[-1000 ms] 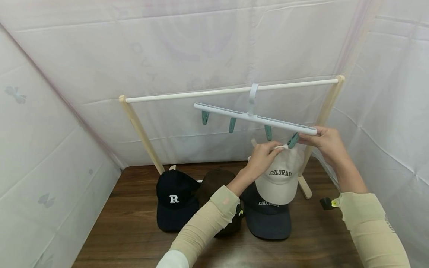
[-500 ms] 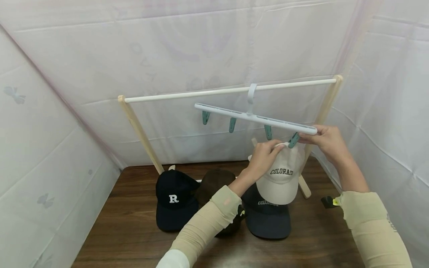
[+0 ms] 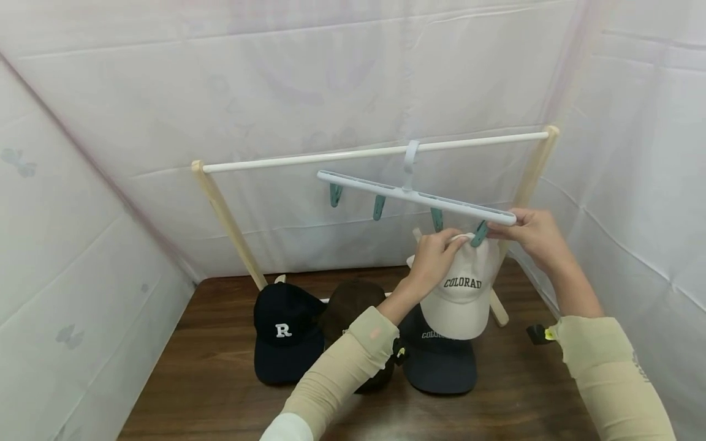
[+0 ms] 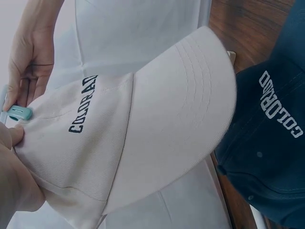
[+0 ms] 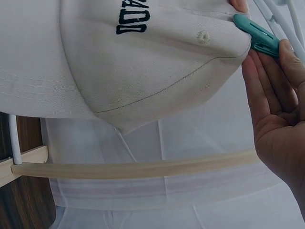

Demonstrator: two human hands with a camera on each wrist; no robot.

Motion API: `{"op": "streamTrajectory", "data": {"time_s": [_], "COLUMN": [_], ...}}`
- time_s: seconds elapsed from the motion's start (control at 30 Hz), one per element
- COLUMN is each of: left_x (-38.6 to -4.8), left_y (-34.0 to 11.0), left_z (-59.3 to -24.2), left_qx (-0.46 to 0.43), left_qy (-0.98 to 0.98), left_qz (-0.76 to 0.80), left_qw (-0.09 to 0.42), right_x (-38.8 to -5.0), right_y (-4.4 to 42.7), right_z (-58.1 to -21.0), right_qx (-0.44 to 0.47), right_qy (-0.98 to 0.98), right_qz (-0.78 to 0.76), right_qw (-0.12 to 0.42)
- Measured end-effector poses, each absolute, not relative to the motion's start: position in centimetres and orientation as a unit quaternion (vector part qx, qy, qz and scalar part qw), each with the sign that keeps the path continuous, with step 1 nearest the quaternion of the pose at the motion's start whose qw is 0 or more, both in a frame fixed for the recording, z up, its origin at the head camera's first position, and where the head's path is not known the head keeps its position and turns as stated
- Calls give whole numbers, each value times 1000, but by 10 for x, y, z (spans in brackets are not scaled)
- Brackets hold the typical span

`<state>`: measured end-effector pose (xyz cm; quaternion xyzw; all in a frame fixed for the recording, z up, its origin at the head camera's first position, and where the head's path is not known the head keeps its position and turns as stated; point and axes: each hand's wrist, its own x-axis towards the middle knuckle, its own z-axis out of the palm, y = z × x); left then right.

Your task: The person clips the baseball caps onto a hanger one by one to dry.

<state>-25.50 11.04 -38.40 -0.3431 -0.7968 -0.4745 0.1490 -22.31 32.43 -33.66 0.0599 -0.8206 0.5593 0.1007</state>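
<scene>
A cream cap (image 3: pixel 460 306) with dark lettering hangs in the air, its visor down. My left hand (image 3: pixel 436 254) pinches the fabric at its crown. Beside those fingers, a green clip (image 5: pixel 257 36) sits over the edge of the crown. My right hand (image 3: pixel 535 236) pinches that clip's outer end, under the right end of a pale blue hanger (image 3: pixel 386 189). The hanger hooks over a white rail (image 3: pixel 309 159) and tilts down to the right. Several green clips hang along it; the one nearest the cap is partly hidden behind my left hand in the head view.
On the brown table (image 3: pixel 209 361) lie a navy cap (image 3: pixel 284 337) with a white R, a brown cap (image 3: pixel 350 306) partly behind my left forearm, and a dark blue cap (image 3: pixel 441 361) under the cream one. Wooden rack legs (image 3: pixel 228 223) stand at both sides.
The cream cap's crown has come up against the green clip, which now covers its edge. Both hands stay nearly in place, and the head view has shifted slightly.
</scene>
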Motion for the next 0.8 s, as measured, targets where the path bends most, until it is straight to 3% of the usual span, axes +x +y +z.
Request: {"op": "streamTrajectory", "data": {"time_s": [0.8], "left_x": [-255], "left_y": [112], "left_z": [-391], "left_qx": [-339], "left_qy": [-798], "left_qz": [-476], "left_qw": [146], "right_x": [-222], "right_y": [321], "right_z": [-342], "right_qx": [43], "right_qy": [-849], "right_qz": [516], "right_qw": [102]}}
